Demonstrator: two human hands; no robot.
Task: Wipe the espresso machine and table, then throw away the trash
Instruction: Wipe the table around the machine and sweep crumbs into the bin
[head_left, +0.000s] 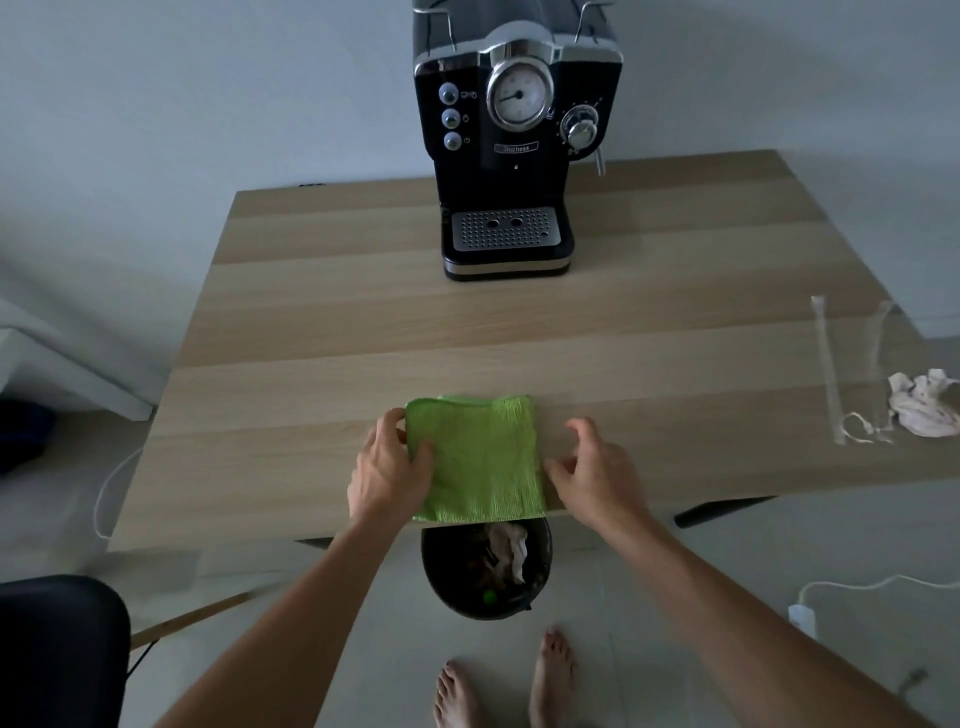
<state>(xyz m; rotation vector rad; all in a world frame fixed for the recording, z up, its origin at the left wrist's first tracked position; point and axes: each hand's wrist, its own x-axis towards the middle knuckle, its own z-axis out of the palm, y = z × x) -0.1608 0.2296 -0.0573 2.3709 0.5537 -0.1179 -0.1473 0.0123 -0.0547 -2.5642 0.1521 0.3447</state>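
At the near edge of the pale wooden table, the left hand pinches the left side of a folded green cloth; the right hand, loosely curled, seems only to touch its right side. A black espresso machine stands beyond, crumpled white tissue far right

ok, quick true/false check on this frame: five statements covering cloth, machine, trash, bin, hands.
1. The green cloth lies on the table's near edge. True.
2. The coffee machine stands on the floor. False: it stands on the table, at the far side.
3. A crumpled tissue lies on the table's right side. True.
4. The bin below the table's edge is empty. False: it holds trash.
5. The left hand holds the cloth's left edge. True.
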